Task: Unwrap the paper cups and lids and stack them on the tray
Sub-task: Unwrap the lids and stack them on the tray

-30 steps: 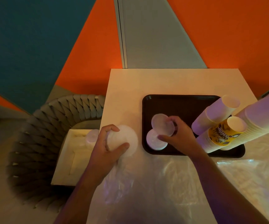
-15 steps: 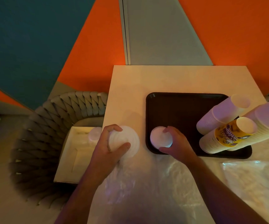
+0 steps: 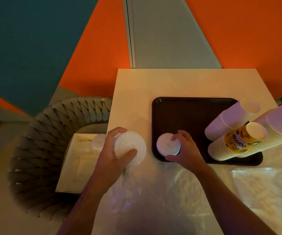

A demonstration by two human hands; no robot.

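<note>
A dark tray lies on the pale table. My right hand grips a small stack of white lids at the tray's near left corner. My left hand holds a taller stack of white lids upright on the table, left of the tray, its lower part still in clear wrap. Tall stacks of paper cups stand on the tray's right side: a white stack, a stack topped with a yellow printed cup and a third stack at the right edge.
Crumpled clear plastic wrap covers the near part of the table. A woven grey chair stands left of the table with an open white box on its seat. Orange and teal walls rise behind.
My right hand brought the lid it held down onto the lid on the tray, making one small stack. My left hand kept its lid stack in place.
</note>
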